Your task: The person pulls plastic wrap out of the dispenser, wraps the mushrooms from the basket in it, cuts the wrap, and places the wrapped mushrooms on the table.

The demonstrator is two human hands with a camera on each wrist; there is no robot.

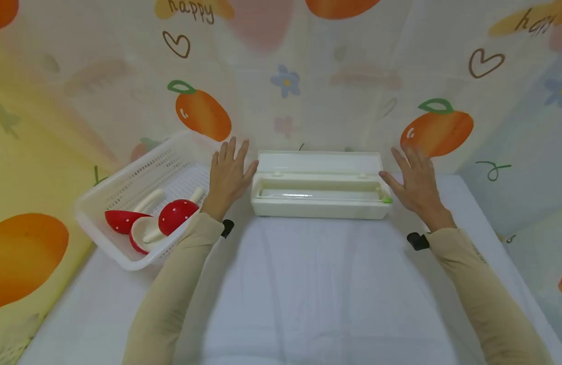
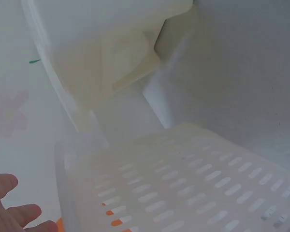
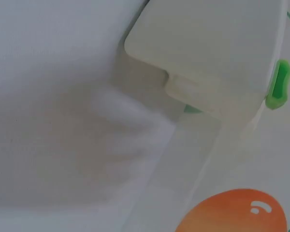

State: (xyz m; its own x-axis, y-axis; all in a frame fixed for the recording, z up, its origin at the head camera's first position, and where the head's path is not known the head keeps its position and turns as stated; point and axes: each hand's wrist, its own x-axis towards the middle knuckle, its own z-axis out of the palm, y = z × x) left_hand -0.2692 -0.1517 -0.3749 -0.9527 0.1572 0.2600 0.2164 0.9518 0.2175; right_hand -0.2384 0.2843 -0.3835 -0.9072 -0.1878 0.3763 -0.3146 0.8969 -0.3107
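Observation:
A white cling film dispenser box (image 1: 317, 210) stands across the table, its hinged lid (image 1: 319, 162) tipped back. A shiny roll lies in the trough, and a green slide cutter (image 1: 387, 199) sits at the right end. Just left of the box my left hand (image 1: 228, 177) is raised, fingers straight and spread, holding nothing; some of its fingertips (image 2: 26, 212) show in the left wrist view. To the right, my right hand (image 1: 415, 182) is likewise spread and holds nothing, its thumb near the box's end. The box's end (image 3: 212, 48) fills the top of the right wrist view.
At the left, a white perforated basket (image 1: 137, 264) stands tilted in view beside my left forearm. Inside lie several red, white-dotted ladles (image 1: 175, 217) with white handles. A fruit-printed cloth (image 1: 317, 101) hangs behind the table, which has a white cover (image 1: 308, 289).

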